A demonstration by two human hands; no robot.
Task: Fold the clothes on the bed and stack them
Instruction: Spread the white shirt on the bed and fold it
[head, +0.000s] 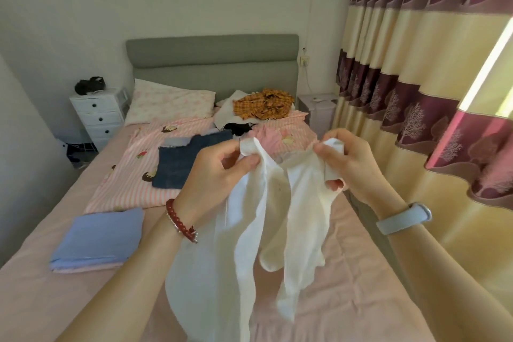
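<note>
Both hands, left hand (222, 166) and right hand (349, 164), pinch the white garment (249, 236) at centre frame, fingers curled tight on its top edge. It looks light, limp and floppy, so the shoulder corners seem best to hold.

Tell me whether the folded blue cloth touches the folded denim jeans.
Apart. The head view shows the folded blue cloth and folded denim jeans separated by striped pink bedding.
</note>
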